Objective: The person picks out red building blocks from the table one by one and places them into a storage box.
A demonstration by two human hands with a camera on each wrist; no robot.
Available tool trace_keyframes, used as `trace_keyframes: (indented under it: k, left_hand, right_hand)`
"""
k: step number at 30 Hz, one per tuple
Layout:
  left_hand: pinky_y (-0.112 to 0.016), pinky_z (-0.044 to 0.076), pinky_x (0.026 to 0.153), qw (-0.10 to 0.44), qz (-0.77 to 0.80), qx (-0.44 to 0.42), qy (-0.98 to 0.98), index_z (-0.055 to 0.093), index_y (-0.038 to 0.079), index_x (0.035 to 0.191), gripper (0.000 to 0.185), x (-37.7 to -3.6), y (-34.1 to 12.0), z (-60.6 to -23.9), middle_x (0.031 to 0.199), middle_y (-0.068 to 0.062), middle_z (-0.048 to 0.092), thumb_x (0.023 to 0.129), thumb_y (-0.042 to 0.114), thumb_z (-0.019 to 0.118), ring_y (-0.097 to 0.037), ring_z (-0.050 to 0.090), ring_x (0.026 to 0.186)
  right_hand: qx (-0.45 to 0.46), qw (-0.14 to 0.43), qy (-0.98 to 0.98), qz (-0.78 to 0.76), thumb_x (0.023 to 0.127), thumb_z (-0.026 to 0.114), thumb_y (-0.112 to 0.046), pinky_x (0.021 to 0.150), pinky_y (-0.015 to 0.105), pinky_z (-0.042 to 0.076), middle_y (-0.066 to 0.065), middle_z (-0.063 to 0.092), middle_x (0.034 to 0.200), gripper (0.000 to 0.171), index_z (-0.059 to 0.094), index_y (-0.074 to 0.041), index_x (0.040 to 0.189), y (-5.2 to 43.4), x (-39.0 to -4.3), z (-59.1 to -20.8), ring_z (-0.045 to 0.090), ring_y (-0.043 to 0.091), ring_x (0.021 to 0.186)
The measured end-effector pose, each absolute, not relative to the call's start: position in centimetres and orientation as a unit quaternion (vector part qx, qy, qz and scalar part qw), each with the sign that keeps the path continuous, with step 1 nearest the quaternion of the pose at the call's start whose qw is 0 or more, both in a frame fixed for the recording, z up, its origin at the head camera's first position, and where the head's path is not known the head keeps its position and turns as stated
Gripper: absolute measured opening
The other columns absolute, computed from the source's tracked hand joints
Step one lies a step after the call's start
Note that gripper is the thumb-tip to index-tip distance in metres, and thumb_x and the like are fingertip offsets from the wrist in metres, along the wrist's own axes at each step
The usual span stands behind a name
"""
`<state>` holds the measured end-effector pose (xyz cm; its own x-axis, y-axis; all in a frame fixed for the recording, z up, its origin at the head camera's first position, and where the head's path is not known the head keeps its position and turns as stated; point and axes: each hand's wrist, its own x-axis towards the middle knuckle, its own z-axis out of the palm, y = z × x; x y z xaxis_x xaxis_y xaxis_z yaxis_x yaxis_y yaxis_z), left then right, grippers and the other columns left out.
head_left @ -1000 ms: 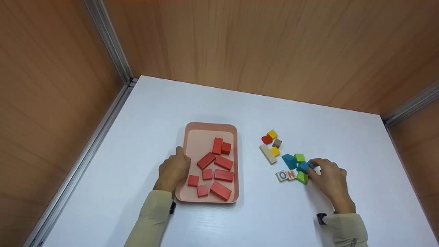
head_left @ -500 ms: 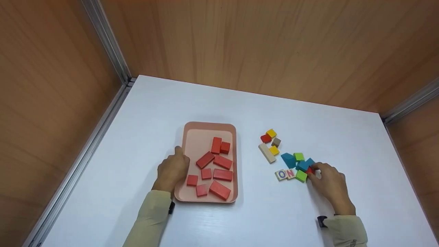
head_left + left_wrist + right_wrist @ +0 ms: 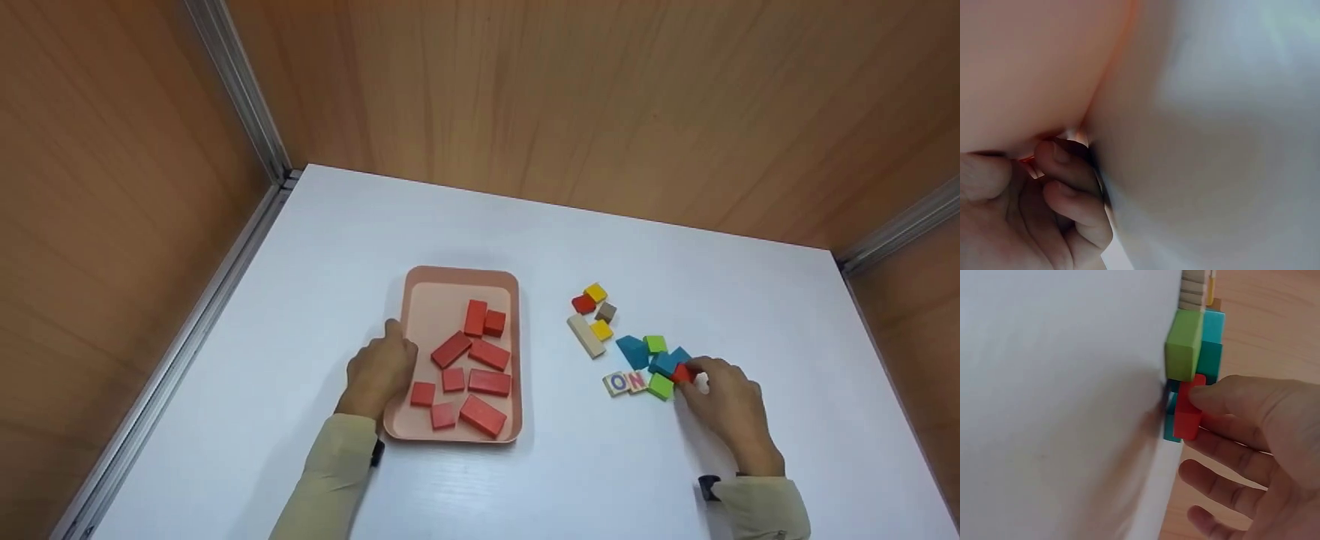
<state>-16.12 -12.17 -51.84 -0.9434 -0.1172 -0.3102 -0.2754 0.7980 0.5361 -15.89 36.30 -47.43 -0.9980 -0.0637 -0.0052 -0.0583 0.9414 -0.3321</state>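
At lower right of the head view, the right hand (image 3: 724, 405) pinches a small red block (image 3: 681, 373) between thumb and fingers, beside the blue blocks (image 3: 664, 361) and green block (image 3: 660, 386) on the white desk (image 3: 600, 480). The left hand (image 3: 381, 371), fingers curled, grips the left rim of the pink tray (image 3: 417, 289) at lower centre, which holds flat red blocks (image 3: 489, 383).

Matt painted wooden red block (image 3: 681, 373), smooth pink plastic tray (image 3: 417, 300), glossy white table (image 3: 525, 480), wood-grain walls (image 3: 600, 97)

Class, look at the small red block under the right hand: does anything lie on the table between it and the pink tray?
Yes. The small red wooden block, pinched by the right hand, has a green block and two letter tiles lying on the tray side of it. Beyond those, the white table is bare up to the pink tray.
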Motion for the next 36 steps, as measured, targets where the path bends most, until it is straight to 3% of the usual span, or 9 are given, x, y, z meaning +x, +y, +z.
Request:
trace_keyframes:
  k: [10,16,24,31,36]
  left_hand:
    - [-0.043,0.046,0.065,0.143,0.315,-0.112,0.931,0.042,0.004,0.121,0.030,-16.1,-12.3,-51.9,0.082,-0.014,0.059,0.104,0.028,0.036,-0.028,0.059,0.068]
    - [-0.043,0.045,0.065,0.141,0.315,-0.120,0.931,0.043,0.004,0.121,0.029,-15.9,-12.4,-51.9,0.082,-0.013,0.059,0.105,0.028,0.037,-0.028,0.059,0.069]
    - [-0.041,0.044,0.061,0.133,0.323,-0.117,0.930,0.044,0.005,0.116,0.025,-16.1,-11.8,-51.9,0.075,-0.011,0.058,0.103,0.026,0.037,-0.027,0.058,0.065]
    - [-0.040,0.044,0.062,0.136,0.334,-0.132,0.923,0.044,0.007,0.117,0.025,-16.0,-11.7,-51.9,0.077,-0.011,0.058,0.104,0.027,0.038,-0.026,0.059,0.068]
    - [-0.040,0.044,0.062,0.132,0.337,-0.129,0.923,0.045,0.007,0.117,0.025,-15.9,-11.8,-51.7,0.077,-0.010,0.057,0.104,0.027,0.038,-0.026,0.058,0.067]
  right_hand:
    - [-0.037,-0.035,0.986,-0.160,0.090,0.073,-0.014,0.086,0.064,0.037,0.023,0.066,0.114,0.035,0.065,0.002,0.120,34.8,-17.0,-45.7,0.056,0.044,0.103]
    - [-0.055,-0.007,0.983,-0.175,0.092,0.073,-0.017,0.093,0.061,0.036,0.020,0.064,0.120,0.038,0.064,-0.002,0.125,30.9,-19.2,-44.7,0.054,0.039,0.104]
    - [-0.134,-0.059,0.972,-0.185,0.089,0.077,-0.016,0.084,0.054,0.042,0.015,0.069,0.114,0.032,0.068,-0.003,0.118,25.2,-21.7,-43.9,0.059,0.032,0.091]
    - [-0.155,-0.048,0.967,-0.195,0.090,0.077,-0.019,0.092,0.055,0.042,0.014,0.068,0.117,0.033,0.068,-0.007,0.119,20.6,-23.1,-43.2,0.059,0.033,0.103]
    - [-0.180,-0.039,0.963,-0.196,0.089,0.077,-0.024,0.090,0.052,0.043,0.009,0.068,0.115,0.034,0.068,-0.011,0.119,18.1,-24.0,-43.1,0.058,0.028,0.100]
